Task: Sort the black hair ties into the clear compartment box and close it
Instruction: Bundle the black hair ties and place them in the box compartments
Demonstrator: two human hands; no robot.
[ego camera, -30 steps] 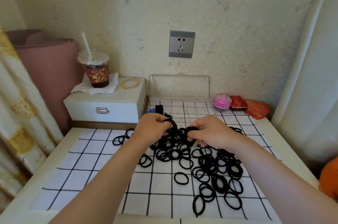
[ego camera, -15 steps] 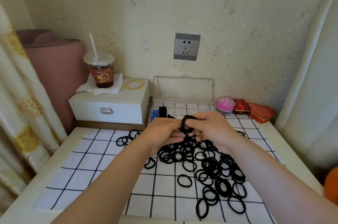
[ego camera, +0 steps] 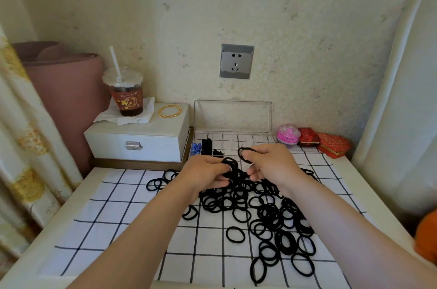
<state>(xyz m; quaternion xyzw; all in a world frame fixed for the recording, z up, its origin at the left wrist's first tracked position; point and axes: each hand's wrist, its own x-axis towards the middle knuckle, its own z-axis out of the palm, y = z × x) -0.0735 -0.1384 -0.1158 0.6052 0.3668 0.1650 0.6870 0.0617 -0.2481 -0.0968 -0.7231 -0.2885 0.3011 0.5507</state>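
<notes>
the surface (ego camera: 113,217) is carrying a big loose pile of black hair ties (ego camera: 267,213), and the clear compartment box (ego camera: 246,141) is sitting open just beyond it. left grip (ego camera: 203,175) is clutching a small bunch (ego camera: 230,166). right grip (ego camera: 272,163) is pinching one tie (ego camera: 243,151) and hovering nearer the box, which is lying straight ahead.
</notes>
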